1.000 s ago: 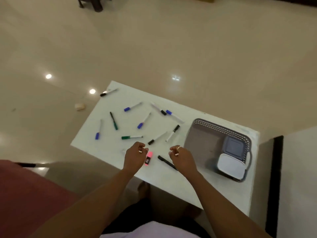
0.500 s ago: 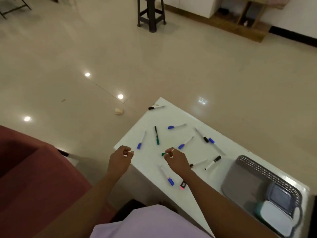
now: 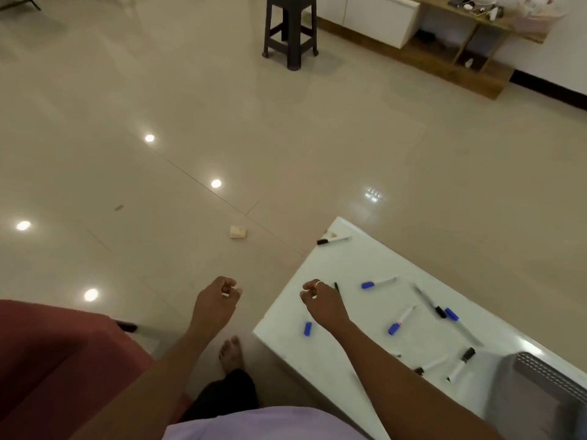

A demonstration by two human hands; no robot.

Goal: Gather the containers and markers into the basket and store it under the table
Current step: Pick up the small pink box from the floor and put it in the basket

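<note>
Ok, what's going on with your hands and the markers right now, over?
Left hand curled loosely, off the table, nothing visible in its grip. Right hand curled over the table. Markers scattered. Basket at right, path clear.

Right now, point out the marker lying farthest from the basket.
The black-capped marker at the table's far corner, alone near the edge. Every other marker lies closer to the grey basket.

Eight markers [image 3: 378, 283], one basket [image 3: 540, 374], one stool [image 3: 290, 30]

markers [image 3: 401, 319]: scattered flat on white table [image 3: 355, 262]; grey basket [image 3: 540, 395]: right end
</note>
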